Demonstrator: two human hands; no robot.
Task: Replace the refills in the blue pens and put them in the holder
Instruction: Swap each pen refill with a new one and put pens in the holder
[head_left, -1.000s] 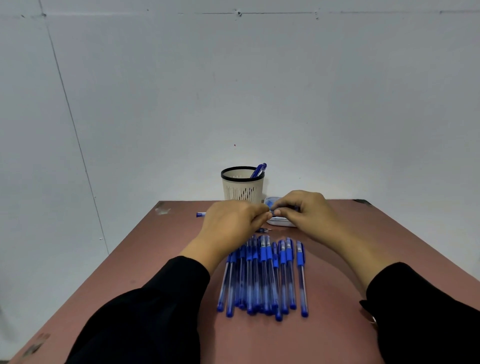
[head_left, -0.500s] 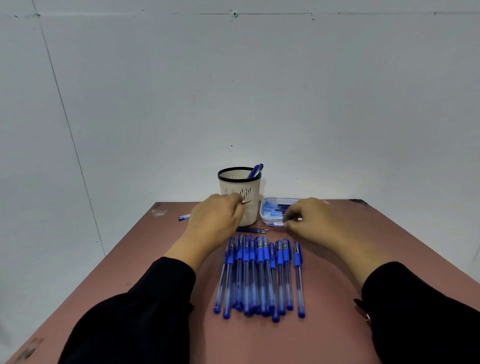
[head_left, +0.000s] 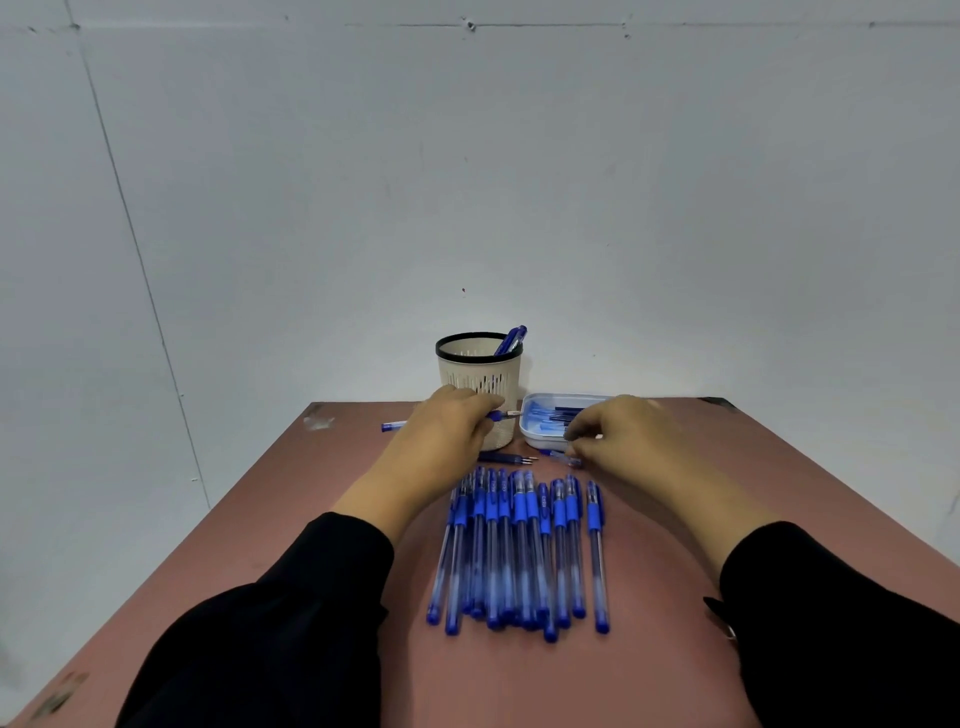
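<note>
1. At the far end of the table (head_left: 779, 519) stands the holder (head_left: 479, 387). It is a cream cup with a black rim. One or two pens (head_left: 511, 340) poke out of its top on the right side. So only a little of the job looks done.

2. Near the person lies a row of blue pens (head_left: 519, 551), side by side, caps toward the far end. There are about a dozen. These look like the ones left to do, so most of the job is still ahead.

3. The left hand (head_left: 447, 434) is in front of the holder. Its fingers curl around a pen (head_left: 501, 415), whose tip sticks out to the right. The other end shows at the left of the hand.

4. The right hand (head_left: 628, 434) is just beside the white tray (head_left: 535, 441), which holds blue refills (head_left: 553, 415). Its fingers pinch a small pale part (head_left: 563, 457) low over the table. I cannot tell what this part is.

5. Between the hands, a dark refill (head_left: 506, 458) lies on the table. It may be an old one taken out.

6. The table is flat and reddish brown, with a pale scuff at the far left corner.

7. Behind it is a plain pale wall with thin lines in it. The person wears black sleeves.
</note>
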